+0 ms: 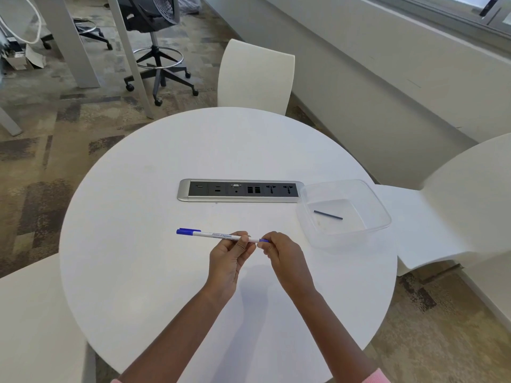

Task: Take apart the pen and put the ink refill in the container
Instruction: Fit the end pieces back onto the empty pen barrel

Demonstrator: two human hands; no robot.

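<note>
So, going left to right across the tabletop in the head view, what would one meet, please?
In order: pen's blue cap → left hand → right hand → clear container, with a thin dark refill lying inside it. The socket panel overlaps several, so it is left out.

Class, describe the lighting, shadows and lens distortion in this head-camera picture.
Head view: soft, even daylight, no glare on the table; a faint shadow lies below the left hand and right hand; the wide lens bows the wall ledge; the clear container barely stands out from the white; print on the pen is soft.
</note>
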